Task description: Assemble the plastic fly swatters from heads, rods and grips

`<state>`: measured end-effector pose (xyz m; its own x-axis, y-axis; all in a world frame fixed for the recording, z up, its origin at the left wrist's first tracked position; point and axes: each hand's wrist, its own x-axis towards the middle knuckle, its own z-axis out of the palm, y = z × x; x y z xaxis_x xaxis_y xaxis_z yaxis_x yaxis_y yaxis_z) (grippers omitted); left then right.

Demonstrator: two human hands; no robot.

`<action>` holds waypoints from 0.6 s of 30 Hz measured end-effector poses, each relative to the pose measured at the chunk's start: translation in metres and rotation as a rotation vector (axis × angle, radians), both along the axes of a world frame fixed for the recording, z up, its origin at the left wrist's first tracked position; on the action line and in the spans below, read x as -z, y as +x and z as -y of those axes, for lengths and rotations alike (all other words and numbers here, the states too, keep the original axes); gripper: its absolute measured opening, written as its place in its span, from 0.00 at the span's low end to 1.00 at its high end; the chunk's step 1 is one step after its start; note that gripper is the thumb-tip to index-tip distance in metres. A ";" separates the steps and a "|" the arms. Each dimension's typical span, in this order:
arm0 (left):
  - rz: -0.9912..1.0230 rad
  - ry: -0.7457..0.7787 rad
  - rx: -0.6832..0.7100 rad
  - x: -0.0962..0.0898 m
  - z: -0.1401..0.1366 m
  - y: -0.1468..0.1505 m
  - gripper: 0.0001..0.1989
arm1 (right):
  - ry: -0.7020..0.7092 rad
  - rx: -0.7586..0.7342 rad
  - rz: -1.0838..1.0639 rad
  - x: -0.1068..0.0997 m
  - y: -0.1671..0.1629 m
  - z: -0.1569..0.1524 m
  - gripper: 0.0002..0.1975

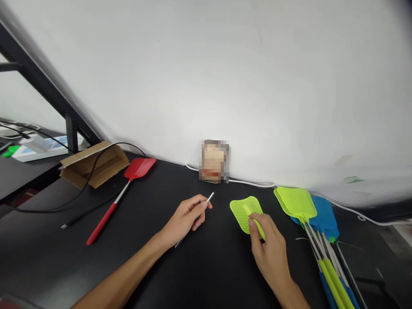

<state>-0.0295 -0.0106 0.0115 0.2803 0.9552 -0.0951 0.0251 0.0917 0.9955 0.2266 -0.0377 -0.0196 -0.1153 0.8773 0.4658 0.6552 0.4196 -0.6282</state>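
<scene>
- The left hand (186,214) is curled around a thin metal rod (210,197), thumb along it; the right hand (269,249) pinches a green tube (247,210) between thumb and fingers. Neither hand is released.
- The rod's long axis runs from under the left wrist up and away to the right, its bright tip poking out past the fingers into the gap between the hands.
- The tube leans the other way: its far end tips toward the left hand, its near end runs back toward the right palm. The far ends of the two axes lean toward each other, with bare counter (206,279) between.
- A green mesh (238,214) lies just beyond the right hand, behind the tube; whether the two are joined, I cannot tell.
- The mesh is nearer the right hand, and lies to the right of the rod's tip, well apart from it.
- Right of the right hand are green swatters (296,205), overlapping blue swatters (325,216), shafts pointing back toward the person.
- Well left of the left hand is a red swatter (111,210), head away, grip toward the person; an open carton (85,156) sits beyond it.
- Ahead, between the hands, a blurred box (212,161) stands at the wall (206,86).
</scene>
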 end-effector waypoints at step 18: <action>-0.092 -0.104 0.379 -0.008 0.012 0.001 0.16 | -0.621 -0.059 -1.265 -0.015 -0.042 -0.011 0.16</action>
<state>-0.0287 -0.0223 0.0193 0.5969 0.7697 -0.2266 0.1650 0.1587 0.9735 0.1847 -0.0269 -0.0045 0.0411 0.9838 -0.1747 -0.4920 -0.1323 -0.8605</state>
